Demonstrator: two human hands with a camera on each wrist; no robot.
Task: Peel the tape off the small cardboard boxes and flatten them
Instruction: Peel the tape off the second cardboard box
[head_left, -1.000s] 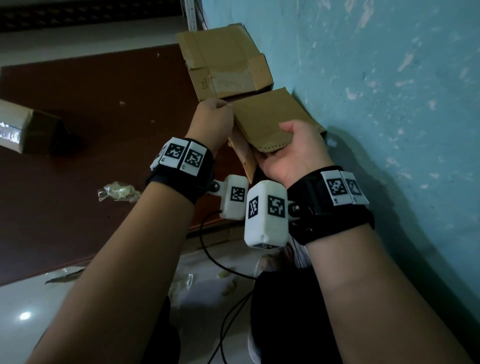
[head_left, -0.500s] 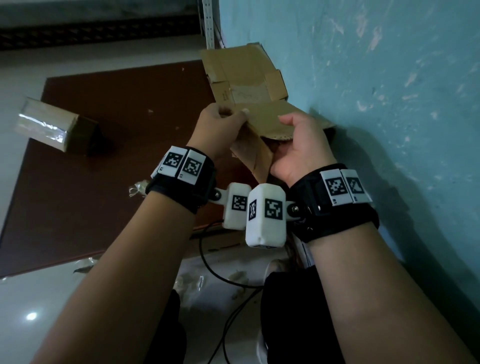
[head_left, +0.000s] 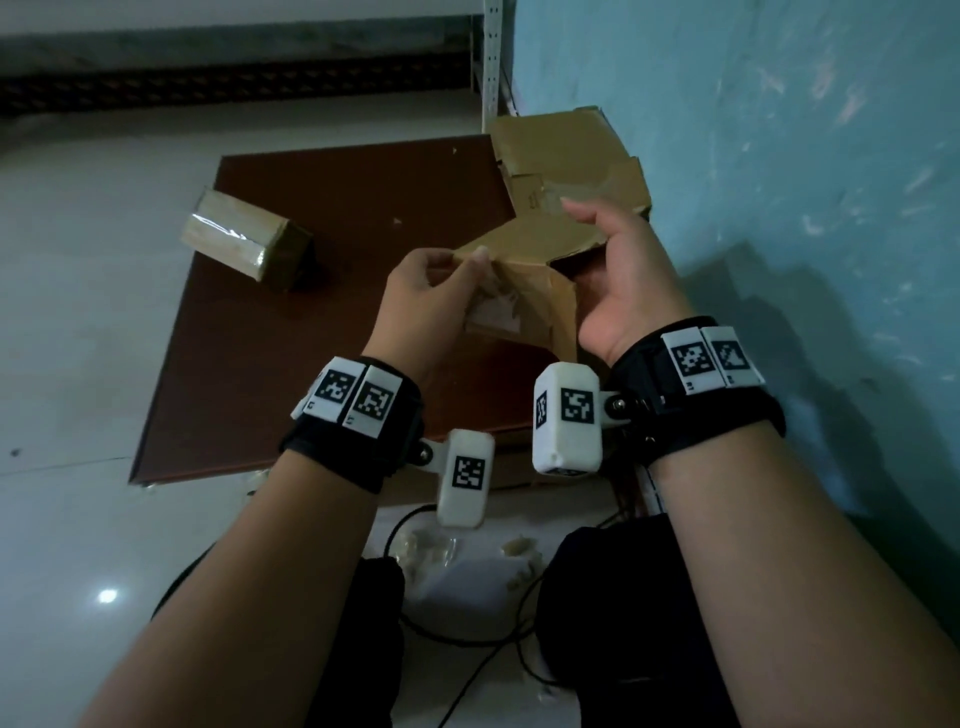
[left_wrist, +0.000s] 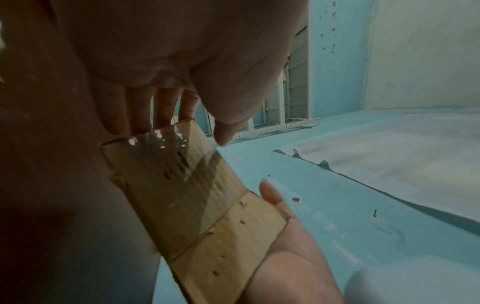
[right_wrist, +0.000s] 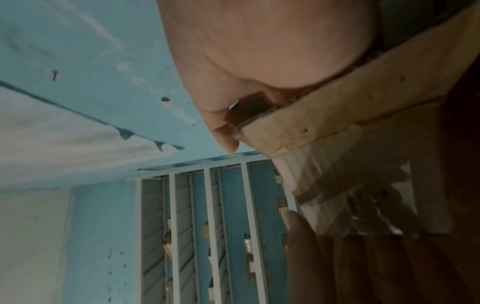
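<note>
Beside a blue wall, one opened box is being held above the brown worktop.
Its edge is being pinched by the left hand and gripped by the right hand; one taped box and one flattened box are being left lying.

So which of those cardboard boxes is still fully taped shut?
The taped box lying alone at the board's left edge, glossy tape intact. The held box is opened; the flattened box lies by the wall.

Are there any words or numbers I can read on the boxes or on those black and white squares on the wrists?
No readable text anywhere.
Wristband squares: black-and-white code patterns, no letters or numbers.
Held cardboard box: torn pale label patch, nothing readable.
Flattened box by the wall: faint marks, too blurred to read.
Taped box on the board: no print visible.
</note>
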